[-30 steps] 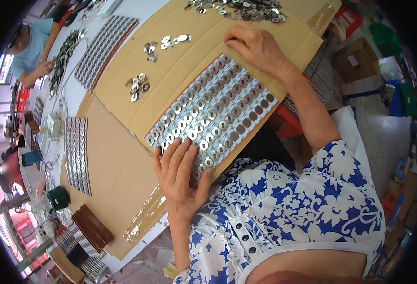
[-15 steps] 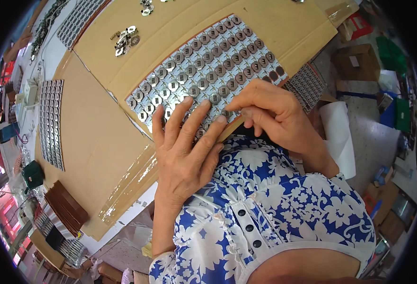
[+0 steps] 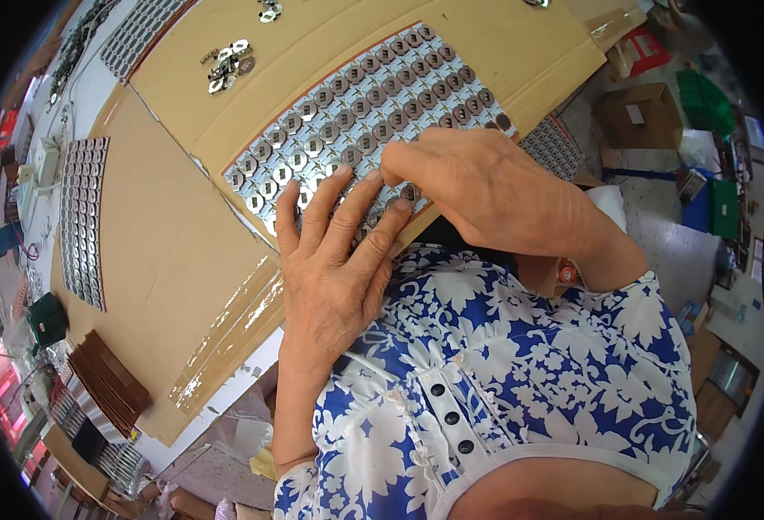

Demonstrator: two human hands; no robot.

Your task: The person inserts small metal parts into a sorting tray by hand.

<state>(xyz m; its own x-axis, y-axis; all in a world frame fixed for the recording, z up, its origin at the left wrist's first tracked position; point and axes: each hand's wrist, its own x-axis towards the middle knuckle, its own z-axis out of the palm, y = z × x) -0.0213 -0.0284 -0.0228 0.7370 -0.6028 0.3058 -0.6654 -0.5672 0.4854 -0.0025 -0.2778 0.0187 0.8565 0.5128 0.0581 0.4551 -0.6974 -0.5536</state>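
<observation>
A flat panel of small circuit boards (image 3: 369, 108), covered in rows of round metal pieces, lies slanted on the cardboard-covered table. My left hand (image 3: 325, 277) rests on its near edge, fingers spread out over the metal pieces. Just right of those fingertips my right hand (image 3: 486, 182) is curled closed above the panel, its index finger bent down towards the rows. The back of the right hand hides the fingertips, so whatever is pinched there cannot be made out. Beyond the panel sits a small pile of loose metal clips (image 3: 226, 65).
Another populated panel (image 3: 85, 217) lies at the left, one more (image 3: 143, 35) at the far left, and a third (image 3: 551, 149) past the table's right edge. A stack of brown sheets (image 3: 109, 381) stands near a green bin (image 3: 48, 321). A cardboard box (image 3: 637, 117) sits at right.
My right hand has moved up and left over the panel, turning so its back faces up and the thumb is hidden. The left hand stays nearly where it was.
</observation>
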